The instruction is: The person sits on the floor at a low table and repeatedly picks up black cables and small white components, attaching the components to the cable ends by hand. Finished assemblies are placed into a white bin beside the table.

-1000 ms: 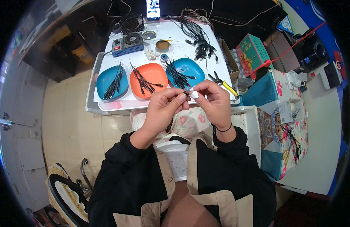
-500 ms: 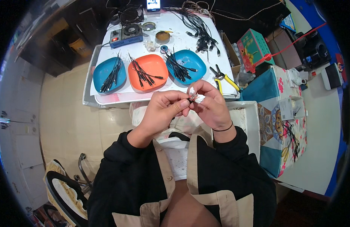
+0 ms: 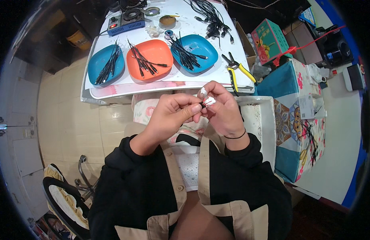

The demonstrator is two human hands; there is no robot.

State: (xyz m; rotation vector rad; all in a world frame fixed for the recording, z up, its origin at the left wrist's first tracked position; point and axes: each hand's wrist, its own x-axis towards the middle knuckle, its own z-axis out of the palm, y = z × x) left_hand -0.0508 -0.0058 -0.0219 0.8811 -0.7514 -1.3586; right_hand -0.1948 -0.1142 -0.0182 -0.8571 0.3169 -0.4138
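In front of my chest, my left hand is closed, with thumb and forefinger pinching a short black cable. Thin reddish wires show at the cable's end, beside my right thumb. My right hand curls around that end, and white wrapping covers its thumb and forefinger tips. These two tips sit slightly apart, while the lower fingers are partly hidden behind the cable. Beyond my hands, short black cables lie in a blue tray on the left, an orange tray and another blue tray.
Yellow-handled wire strippers lie at the table's right edge. A blue control box, a round tin and a bundle of black cables are farther back. On the right stand a green carton and a cloth-covered surface.
The view has tilted, so the table and trays appear higher in the picture. My hands stay together on the cable; the right thumb and forefinger tips have parted a little.
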